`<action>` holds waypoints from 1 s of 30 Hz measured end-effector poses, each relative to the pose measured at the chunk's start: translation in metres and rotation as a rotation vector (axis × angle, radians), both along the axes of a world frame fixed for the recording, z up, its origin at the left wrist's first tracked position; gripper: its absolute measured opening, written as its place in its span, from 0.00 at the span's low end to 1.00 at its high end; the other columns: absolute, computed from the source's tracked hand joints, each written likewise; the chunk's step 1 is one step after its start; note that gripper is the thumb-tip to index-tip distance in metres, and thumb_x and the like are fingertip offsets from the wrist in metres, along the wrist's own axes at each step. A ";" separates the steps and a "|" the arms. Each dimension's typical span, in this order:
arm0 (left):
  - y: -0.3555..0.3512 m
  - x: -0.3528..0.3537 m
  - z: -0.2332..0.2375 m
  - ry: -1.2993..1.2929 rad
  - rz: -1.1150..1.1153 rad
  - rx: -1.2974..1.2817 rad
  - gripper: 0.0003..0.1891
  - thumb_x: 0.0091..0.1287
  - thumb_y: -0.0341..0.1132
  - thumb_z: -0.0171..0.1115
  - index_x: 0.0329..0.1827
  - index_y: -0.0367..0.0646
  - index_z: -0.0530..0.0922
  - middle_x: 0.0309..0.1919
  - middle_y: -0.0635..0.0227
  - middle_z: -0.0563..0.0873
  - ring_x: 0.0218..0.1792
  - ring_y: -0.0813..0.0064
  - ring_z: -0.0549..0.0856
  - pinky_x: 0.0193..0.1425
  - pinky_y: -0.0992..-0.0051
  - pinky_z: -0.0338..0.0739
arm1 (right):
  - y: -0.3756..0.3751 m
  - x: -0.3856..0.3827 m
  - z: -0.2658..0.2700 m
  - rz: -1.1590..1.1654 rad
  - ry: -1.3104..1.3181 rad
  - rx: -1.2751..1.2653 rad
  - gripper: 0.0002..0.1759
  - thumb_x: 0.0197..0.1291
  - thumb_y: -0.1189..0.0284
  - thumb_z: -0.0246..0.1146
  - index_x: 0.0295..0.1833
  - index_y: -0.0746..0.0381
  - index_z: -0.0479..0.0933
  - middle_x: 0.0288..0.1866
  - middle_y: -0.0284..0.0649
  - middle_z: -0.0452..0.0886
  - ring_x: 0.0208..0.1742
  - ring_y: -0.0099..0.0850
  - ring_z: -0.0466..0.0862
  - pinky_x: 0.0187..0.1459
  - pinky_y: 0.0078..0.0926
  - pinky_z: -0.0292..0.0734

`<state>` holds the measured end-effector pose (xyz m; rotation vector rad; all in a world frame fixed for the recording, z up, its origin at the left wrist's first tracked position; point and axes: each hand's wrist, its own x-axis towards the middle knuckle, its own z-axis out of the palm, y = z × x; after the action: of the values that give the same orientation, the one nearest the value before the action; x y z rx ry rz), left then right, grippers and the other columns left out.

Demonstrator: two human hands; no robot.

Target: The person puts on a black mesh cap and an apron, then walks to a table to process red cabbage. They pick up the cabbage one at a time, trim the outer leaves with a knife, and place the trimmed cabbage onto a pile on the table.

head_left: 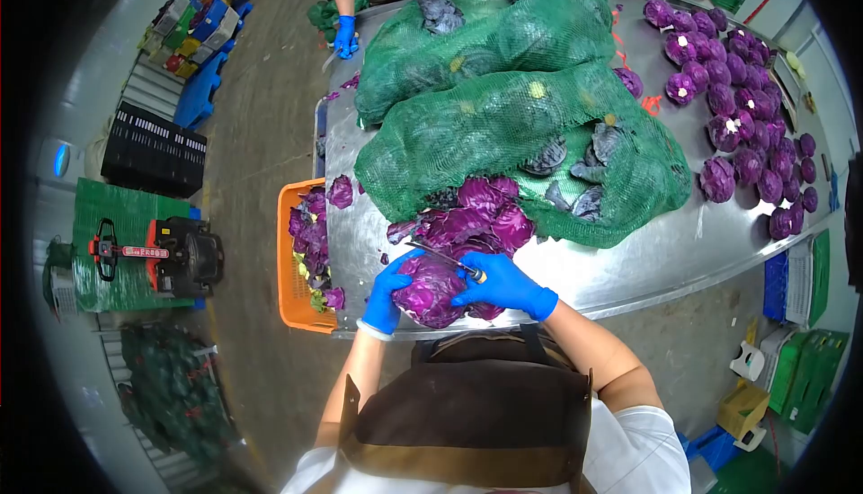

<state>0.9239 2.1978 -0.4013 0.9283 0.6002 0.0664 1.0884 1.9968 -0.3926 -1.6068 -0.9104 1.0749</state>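
Note:
A red cabbage (430, 293) is held between my two blue-gloved hands at the near edge of the metal table. My left hand (385, 296) grips its left side, fingers curled round it. In my right hand (505, 287) is a knife (447, 260) with a light wooden handle; its thin blade points left over the top of the cabbage. The right fingers also rest against the cabbage's right side. Loose purple leaves (467, 218) are heaped just beyond my hands, against a green mesh sack (485, 130) with cabbages inside.
A second mesh sack (485, 40) lies behind the first. Several trimmed cabbages (755, 125) cover the table's right side. An orange crate (289, 265) with leaf scraps stands at the table's left edge. Across the table, another person's gloved hand (345, 37) holds a blade-like tool.

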 end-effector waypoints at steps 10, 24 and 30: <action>-0.003 -0.007 -0.014 0.072 0.025 -0.046 0.30 0.61 0.37 0.61 0.67 0.32 0.75 0.60 0.55 0.83 0.61 0.64 0.82 0.69 0.66 0.74 | 0.001 -0.012 -0.003 -0.060 -0.288 0.208 0.37 0.47 0.54 0.79 0.58 0.58 0.74 0.49 0.44 0.80 0.50 0.46 0.84 0.49 0.40 0.78; -0.024 -0.020 -0.036 0.278 0.035 -0.135 0.22 0.69 0.40 0.55 0.62 0.38 0.78 0.58 0.56 0.85 0.58 0.64 0.84 0.68 0.64 0.76 | -0.012 -0.016 -0.023 0.031 -0.020 -0.009 0.28 0.49 0.64 0.81 0.54 0.64 0.80 0.41 0.39 0.86 0.41 0.26 0.82 0.46 0.31 0.78; -0.022 -0.030 -0.048 0.174 0.074 -0.448 0.22 0.72 0.44 0.51 0.61 0.39 0.79 0.60 0.56 0.84 0.62 0.60 0.82 0.71 0.58 0.74 | -0.029 0.008 -0.036 -0.021 0.733 0.309 0.13 0.53 0.71 0.75 0.42 0.63 0.81 0.29 0.38 0.81 0.25 0.26 0.80 0.27 0.22 0.73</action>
<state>0.8940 2.1759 -0.4496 0.4792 0.7725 -0.0819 1.0961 1.9678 -0.4285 -0.8558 -0.5208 1.3030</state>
